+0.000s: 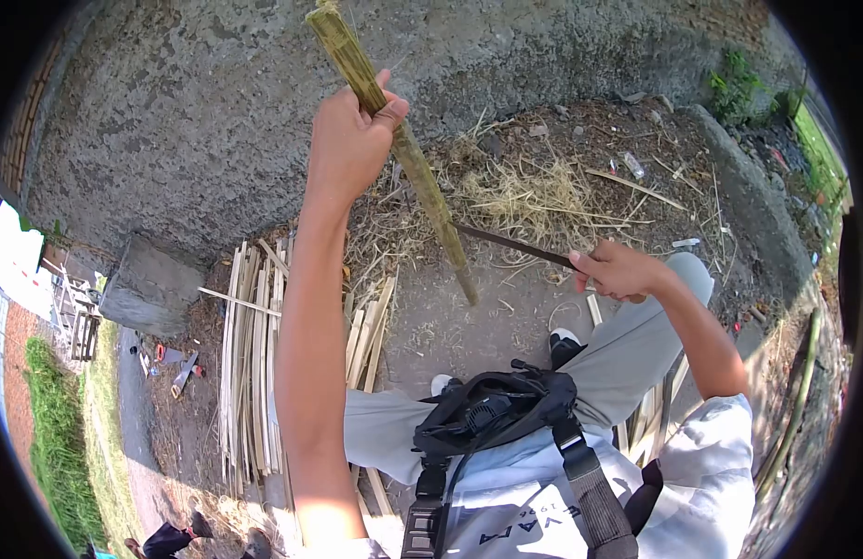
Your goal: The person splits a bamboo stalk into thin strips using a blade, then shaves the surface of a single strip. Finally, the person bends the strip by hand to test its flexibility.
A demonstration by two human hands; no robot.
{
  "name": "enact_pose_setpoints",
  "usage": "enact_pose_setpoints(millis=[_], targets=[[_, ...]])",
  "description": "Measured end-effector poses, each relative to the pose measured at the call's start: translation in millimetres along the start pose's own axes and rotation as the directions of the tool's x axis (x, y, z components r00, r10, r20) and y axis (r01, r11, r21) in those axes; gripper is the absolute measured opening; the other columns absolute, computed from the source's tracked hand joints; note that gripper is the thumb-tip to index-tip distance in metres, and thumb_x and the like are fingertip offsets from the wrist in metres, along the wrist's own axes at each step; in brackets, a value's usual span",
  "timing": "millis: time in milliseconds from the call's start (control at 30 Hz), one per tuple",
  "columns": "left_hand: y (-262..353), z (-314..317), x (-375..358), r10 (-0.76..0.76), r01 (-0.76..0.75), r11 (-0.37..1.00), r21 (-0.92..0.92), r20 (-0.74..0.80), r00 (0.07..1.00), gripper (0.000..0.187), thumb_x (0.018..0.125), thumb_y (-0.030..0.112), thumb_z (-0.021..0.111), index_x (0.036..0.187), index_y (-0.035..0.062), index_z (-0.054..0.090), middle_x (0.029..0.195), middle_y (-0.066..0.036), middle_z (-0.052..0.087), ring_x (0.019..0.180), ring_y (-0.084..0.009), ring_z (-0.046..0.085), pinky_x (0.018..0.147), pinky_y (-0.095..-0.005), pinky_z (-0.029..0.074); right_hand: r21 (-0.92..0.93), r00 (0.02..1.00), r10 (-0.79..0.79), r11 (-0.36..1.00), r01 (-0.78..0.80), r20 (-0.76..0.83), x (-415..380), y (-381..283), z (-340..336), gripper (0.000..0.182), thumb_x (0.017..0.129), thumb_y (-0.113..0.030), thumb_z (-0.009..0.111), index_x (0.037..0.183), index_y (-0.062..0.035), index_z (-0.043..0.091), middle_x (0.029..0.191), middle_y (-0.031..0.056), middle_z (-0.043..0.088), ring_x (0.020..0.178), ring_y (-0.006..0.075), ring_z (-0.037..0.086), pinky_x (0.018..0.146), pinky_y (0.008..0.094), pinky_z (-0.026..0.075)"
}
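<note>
A long greenish-brown bamboo piece [420, 172] slants from the top centre down to the middle of the view. My left hand [357, 135] is closed around its upper part. My right hand [618, 272] is closed on the handle of a long, dark-bladed knife [515, 244], near my right knee. The blade's tip end meets or overlaps the side of the bamboo, below my left hand; whether it cuts in cannot be made out. Pale shavings [534, 196] lie on the ground behind the blade.
Split bamboo strips [254, 363] lie in a pile at left, near a concrete block [152, 284]. A rough wall [217, 102] rises in front. A saw [183, 374] lies farther left. Another person's legs [166, 540] show at bottom left.
</note>
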State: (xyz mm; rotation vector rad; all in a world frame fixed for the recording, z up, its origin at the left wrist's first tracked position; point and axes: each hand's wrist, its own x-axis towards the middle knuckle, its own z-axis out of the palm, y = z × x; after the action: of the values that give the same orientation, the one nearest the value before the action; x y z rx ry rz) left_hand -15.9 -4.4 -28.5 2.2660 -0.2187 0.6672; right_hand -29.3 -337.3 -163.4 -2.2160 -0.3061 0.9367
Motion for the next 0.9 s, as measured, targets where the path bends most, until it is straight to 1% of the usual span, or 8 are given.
enact_pose_setpoints(millis=[167, 300, 400, 467, 567, 700, 800, 900], targets=[[6, -2, -4, -0.03, 0.038, 0.989, -0.142, 0.056, 0.998, 0.024, 0.091, 0.017, 0.068, 0.1, -0.0052, 0.064, 0.141, -0.016, 0.054, 0.121, -0.0241, 0.058, 0.101, -0.0373, 0.045, 0.289, 0.995, 0.027, 0.956, -0.052, 0.093, -16, -2, -8, 0.066, 0.1, -0.059, 0.038, 0.09, -0.0002, 0.066, 0.05, -0.0073, 0.033, 0.04, 0.007, 0.032, 0.036, 0.0275, 0.025], [11, 2, -3, -0.047, 0.062, 0.987, -0.151, 0.097, 0.994, 0.023, 0.09, 0.016, 0.069, 0.1, -0.0038, 0.064, 0.142, -0.018, 0.052, 0.124, -0.0252, 0.056, 0.102, -0.0383, 0.045, 0.232, 0.998, 0.004, 0.972, -0.02, 0.07, -14, -12, -7, 0.067, 0.1, -0.059, 0.039, 0.091, 0.0016, 0.066, 0.05, -0.0071, 0.034, 0.04, 0.0068, 0.032, 0.036, 0.0274, 0.024], [12, 6, -1, -0.004, 0.029, 0.98, -0.199, 0.123, 0.992, 0.022, 0.088, 0.012, 0.07, 0.099, -0.0056, 0.064, 0.143, -0.02, 0.051, 0.11, -0.0216, 0.063, 0.092, -0.0334, 0.049, 0.205, 0.996, -0.04, 0.978, 0.022, 0.085, 5, -11, -5, 0.067, 0.101, -0.057, 0.039, 0.09, 0.0038, 0.066, 0.051, -0.0061, 0.035, 0.04, 0.0068, 0.032, 0.035, 0.0283, 0.025], [18, 12, -1, 0.009, 0.027, 0.979, -0.204, 0.173, 0.985, 0.019, 0.09, 0.012, 0.068, 0.099, -0.0036, 0.064, 0.142, -0.019, 0.051, 0.12, -0.025, 0.058, 0.096, -0.0367, 0.048, 0.198, 0.993, -0.047, 0.98, 0.024, 0.11, 23, -10, -3, 0.067, 0.101, -0.056, 0.039, 0.089, 0.0035, 0.066, 0.05, -0.0051, 0.036, 0.039, 0.0074, 0.033, 0.035, 0.029, 0.025], [24, 28, 2, 0.04, -0.019, 0.99, -0.139, 0.146, 0.989, 0.017, 0.091, 0.012, 0.067, 0.098, -0.0031, 0.064, 0.14, -0.02, 0.053, 0.124, -0.0267, 0.057, 0.097, -0.038, 0.048, 0.002, 0.987, -0.094, 0.996, 0.094, 0.13, 54, -8, 11, 0.065, 0.098, -0.057, 0.045, 0.083, 0.0013, 0.068, 0.051, 0.0004, 0.047, 0.037, 0.0112, 0.042, 0.038, 0.0336, 0.037], [39, 39, 6, 0.046, -0.048, 0.963, 0.265, 0.015, 0.999, 0.019, 0.091, 0.013, 0.065, 0.098, -0.0042, 0.062, 0.135, -0.023, 0.057, 0.122, -0.029, 0.059, 0.094, -0.0386, 0.048, -0.211, 0.985, -0.115, 0.974, 0.086, -0.128, 90, -3, 51, 0.059, 0.097, -0.048, 0.051, 0.081, 0.0064, 0.068, 0.064, 0.0188, 0.064, 0.054, 0.0308, 0.064, 0.055, 0.0422, 0.051], [15, 38, 18, 0.082, -0.074, 0.986, 0.152, -0.046, 0.996, 0.021, 0.091, 0.016, 0.065, 0.099, -0.0037, 0.061, 0.131, -0.024, 0.059, 0.122, -0.0312, 0.059, 0.093, -0.0401, 0.048, -0.242, 0.927, -0.175, 0.966, 0.095, -0.332, 100, -6, 67, 0.057, 0.097, -0.043, 0.053, 0.081, 0.0097, 0.067, 0.074, 0.0282, 0.067, 0.072, 0.0426, 0.068, 0.067, 0.0479, 0.055], [6, 35, 14, 0.163, -0.129, 0.967, 0.221, -0.141, 0.977, 0.026, 0.089, 0.016, 0.067, 0.101, -0.0054, 0.061, 0.083, -0.02, 0.069, 0.078, -0.0336, 0.069, 0.072, -0.0419, 0.052, -0.249, 0.909, -0.208, 0.961, 0.121, -0.36, 101, -20, 62, 0.057, 0.097, -0.042, 0.053, 0.081, 0.0109, 0.067, 0.077, 0.0311, 0.066, 0.079, 0.0467, 0.068, 0.072, 0.05, 0.055]])
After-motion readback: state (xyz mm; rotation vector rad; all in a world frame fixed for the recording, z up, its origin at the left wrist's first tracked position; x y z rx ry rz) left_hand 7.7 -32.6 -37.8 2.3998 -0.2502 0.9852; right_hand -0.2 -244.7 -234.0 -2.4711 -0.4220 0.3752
